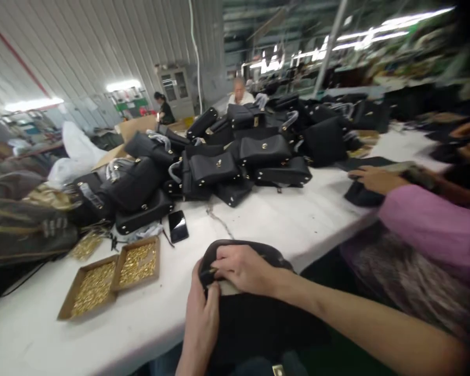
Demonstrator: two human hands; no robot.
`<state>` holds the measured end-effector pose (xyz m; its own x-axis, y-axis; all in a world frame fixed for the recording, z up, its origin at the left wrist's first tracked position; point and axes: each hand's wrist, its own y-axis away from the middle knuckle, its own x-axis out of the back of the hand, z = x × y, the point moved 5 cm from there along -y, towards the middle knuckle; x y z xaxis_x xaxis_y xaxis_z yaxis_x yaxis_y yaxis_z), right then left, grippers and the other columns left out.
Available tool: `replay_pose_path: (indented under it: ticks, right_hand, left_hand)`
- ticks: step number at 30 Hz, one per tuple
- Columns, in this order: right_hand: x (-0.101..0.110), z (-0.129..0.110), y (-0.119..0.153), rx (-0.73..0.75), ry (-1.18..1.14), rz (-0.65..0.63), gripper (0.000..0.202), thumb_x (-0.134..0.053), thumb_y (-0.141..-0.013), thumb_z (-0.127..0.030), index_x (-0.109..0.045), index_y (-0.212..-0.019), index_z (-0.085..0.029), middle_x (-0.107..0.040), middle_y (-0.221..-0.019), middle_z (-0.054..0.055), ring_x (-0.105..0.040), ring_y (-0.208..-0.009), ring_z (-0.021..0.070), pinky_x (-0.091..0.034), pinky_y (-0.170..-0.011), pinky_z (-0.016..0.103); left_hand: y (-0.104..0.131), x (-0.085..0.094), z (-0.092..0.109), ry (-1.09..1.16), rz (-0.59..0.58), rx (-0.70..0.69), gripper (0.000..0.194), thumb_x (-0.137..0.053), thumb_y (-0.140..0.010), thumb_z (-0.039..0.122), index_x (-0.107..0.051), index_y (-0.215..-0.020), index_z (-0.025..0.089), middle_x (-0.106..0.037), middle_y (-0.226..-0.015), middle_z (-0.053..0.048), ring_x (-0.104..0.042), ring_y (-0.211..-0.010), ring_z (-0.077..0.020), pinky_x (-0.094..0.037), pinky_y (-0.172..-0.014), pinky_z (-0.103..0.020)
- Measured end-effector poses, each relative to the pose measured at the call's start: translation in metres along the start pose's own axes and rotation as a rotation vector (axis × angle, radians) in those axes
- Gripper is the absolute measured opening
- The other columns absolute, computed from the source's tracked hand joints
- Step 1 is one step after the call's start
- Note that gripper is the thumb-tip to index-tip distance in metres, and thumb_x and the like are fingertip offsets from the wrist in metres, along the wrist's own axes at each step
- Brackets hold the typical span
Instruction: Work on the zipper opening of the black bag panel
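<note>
A black handbag [266, 324] lies at the table's front edge, its opening turned toward me and a beige lining patch inside. My left hand [201, 308] grips its left rim, thumb inside and fingers around the outside. Inside the opening, close to that rim, my right hand [238, 266] is closed in a pinch on a small gold metal piece [212, 270], mostly covered by the fingertips. A gold fitting [278, 370] shows on the black material nearest me. To the left, two shallow cardboard trays [115, 284] hold many small gold metal pieces.
Finished-looking black handbags [215, 167] are heaped across the back of the white table [156, 308]. A phone [178, 226] lies behind the trays, beside a bag of gold pieces [86, 244]. At right, a co-worker's hand [376, 179] with a pink sleeve [426, 209] rests on black material.
</note>
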<state>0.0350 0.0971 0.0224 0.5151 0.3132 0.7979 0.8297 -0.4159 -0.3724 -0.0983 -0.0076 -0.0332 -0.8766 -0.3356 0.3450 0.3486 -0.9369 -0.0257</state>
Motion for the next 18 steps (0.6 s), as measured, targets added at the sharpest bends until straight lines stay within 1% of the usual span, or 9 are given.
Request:
replay_pose_path:
  ticks: [3, 7, 9, 11, 14, 16, 18]
  right_hand:
    - [-0.002, 0.006, 0.005, 0.028, 0.013, -0.015, 0.017, -0.067, -0.11, -0.02, -0.074, -0.095, -0.018, -0.068, -0.097, 0.004, -0.065, -0.086, 0.0171, -0.048, -0.075, 0.029]
    - [0.003, 0.0, 0.013, 0.038, 0.047, -0.04, 0.021, -0.063, -0.115, -0.028, -0.075, -0.1, -0.02, -0.069, -0.101, 0.004, -0.066, -0.089, 0.0165, -0.048, -0.076, 0.029]
    - [0.003, -0.002, 0.015, 0.03, 0.019, -0.034, 0.02, -0.062, -0.116, -0.029, -0.077, -0.104, -0.021, -0.069, -0.103, 0.003, -0.066, -0.091, 0.0163, -0.049, -0.078, 0.029]
    - [0.002, -0.003, 0.015, 0.011, -0.019, -0.023, 0.019, -0.063, -0.116, -0.028, -0.078, -0.107, -0.021, -0.07, -0.103, 0.003, -0.066, -0.09, 0.0162, -0.049, -0.079, 0.03]
    - [0.0, -0.004, 0.013, -0.014, -0.046, -0.012, 0.023, -0.063, -0.115, -0.028, -0.079, -0.101, -0.02, -0.07, -0.1, 0.003, -0.065, -0.087, 0.0161, -0.049, -0.078, 0.03]
    - [0.0, -0.007, 0.011, -0.005, -0.026, -0.01, 0.024, -0.064, -0.115, -0.028, -0.078, -0.098, -0.019, -0.069, -0.099, 0.004, -0.064, -0.086, 0.0166, -0.048, -0.077, 0.031]
    - [0.0, -0.008, 0.009, 0.015, -0.002, -0.01, 0.021, -0.064, -0.114, -0.026, -0.078, -0.1, -0.019, -0.07, -0.101, 0.004, -0.065, -0.088, 0.0174, -0.047, -0.076, 0.031]
  left_hand:
    - [0.0, -0.002, -0.005, 0.058, -0.012, -0.01, 0.064, -0.052, -0.107, 0.031, -0.04, -0.169, 0.02, -0.048, -0.174, -0.016, -0.044, -0.163, -0.0317, -0.03, -0.14, -0.053]
    - [0.003, -0.008, -0.004, 0.09, -0.024, 0.018, 0.067, -0.053, -0.105, 0.031, -0.039, -0.169, 0.02, -0.046, -0.175, -0.015, -0.039, -0.165, -0.033, -0.024, -0.142, -0.056]
    - [0.004, -0.008, -0.001, 0.13, -0.021, 0.021, 0.068, -0.055, -0.102, 0.03, -0.041, -0.167, 0.02, -0.047, -0.174, -0.015, -0.04, -0.165, -0.0337, -0.025, -0.141, -0.056]
    - [0.005, -0.007, 0.002, 0.169, -0.017, 0.019, 0.07, -0.058, -0.098, 0.029, -0.043, -0.165, 0.021, -0.05, -0.172, -0.014, -0.043, -0.163, -0.034, -0.029, -0.14, -0.055]
    - [0.003, -0.006, 0.005, 0.209, -0.028, 0.029, 0.072, -0.059, -0.094, 0.027, -0.044, -0.165, 0.021, -0.053, -0.17, -0.013, -0.047, -0.16, -0.034, -0.033, -0.138, -0.054]
    - [0.001, -0.006, 0.002, 0.235, -0.041, 0.04, 0.072, -0.059, -0.095, 0.027, -0.044, -0.165, 0.021, -0.053, -0.17, -0.012, -0.046, -0.161, -0.0342, -0.034, -0.138, -0.053]
    - [-0.002, -0.004, -0.004, 0.26, -0.044, 0.051, 0.07, -0.058, -0.097, 0.03, -0.045, -0.165, 0.019, -0.053, -0.171, -0.013, -0.044, -0.163, -0.035, -0.032, -0.139, -0.053]
